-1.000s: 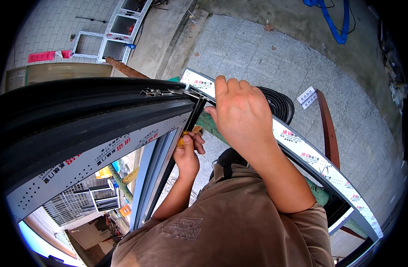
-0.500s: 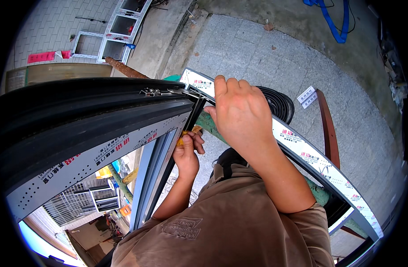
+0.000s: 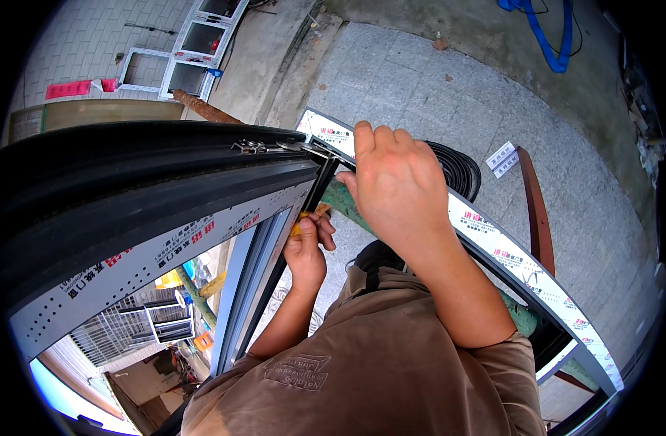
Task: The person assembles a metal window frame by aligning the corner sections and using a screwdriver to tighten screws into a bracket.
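My right hand (image 3: 402, 192) is closed over the edge of a window frame (image 3: 518, 258) covered in white printed film. Its thumb reaches under the inner side, close to the corner. Lower and to the left, my left hand (image 3: 308, 251) pinches a small yellow thing (image 3: 297, 227) against the upright profile; its kind is mostly hidden by the fingers. A dark sash (image 3: 166, 174) stands swung out to the left from the frame. Metal hinge hardware (image 3: 264, 147) shows along its top, near the corner where sash and frame meet.
Behind the frame lies a coil of black strip (image 3: 460, 171). A rusty brown bar (image 3: 535, 211) and a green-painted support (image 3: 344, 200) are close by. White-framed windows (image 3: 191, 54) lie at the far left, and a blue strap (image 3: 558, 43) at the far right.
The view has shifted very slightly. Both hands keep the same places and grips.
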Demonstrator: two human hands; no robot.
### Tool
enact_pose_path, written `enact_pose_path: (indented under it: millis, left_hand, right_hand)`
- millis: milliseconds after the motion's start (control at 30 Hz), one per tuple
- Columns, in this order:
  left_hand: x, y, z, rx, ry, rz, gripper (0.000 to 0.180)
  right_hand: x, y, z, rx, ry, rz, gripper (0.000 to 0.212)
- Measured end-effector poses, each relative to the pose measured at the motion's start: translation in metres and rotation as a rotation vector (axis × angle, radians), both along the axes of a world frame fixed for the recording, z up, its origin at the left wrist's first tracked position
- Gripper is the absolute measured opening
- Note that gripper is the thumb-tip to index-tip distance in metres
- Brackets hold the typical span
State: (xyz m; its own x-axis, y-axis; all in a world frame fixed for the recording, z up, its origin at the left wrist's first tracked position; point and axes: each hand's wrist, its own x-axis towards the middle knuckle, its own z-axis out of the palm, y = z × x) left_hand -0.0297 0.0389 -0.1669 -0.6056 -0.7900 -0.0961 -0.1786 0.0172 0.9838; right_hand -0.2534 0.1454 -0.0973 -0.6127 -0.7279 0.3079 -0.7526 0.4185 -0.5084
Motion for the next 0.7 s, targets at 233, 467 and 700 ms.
enact_pose_path:
  millis: [233, 467, 700]
  left_hand:
    - [0.0012, -0.0005, -0.001, 0.001, -0.025, 0.005, 0.039]
    - [0.0002, -0.0005, 0.0018, 0.021, -0.028, 0.001, 0.037]
    - [0.0011, -0.0003, 0.0003, 0.031, 0.005, -0.002, 0.034]
  right_hand:
    - [0.0004, -0.0009, 0.0003, 0.001, -0.015, 0.0, 0.051]
    - [0.0001, -0.0005, 0.0007, -0.02, -0.01, 0.003, 0.051]
    - [0.0004, -0.0007, 0.0005, -0.027, -0.014, 0.004, 0.051]
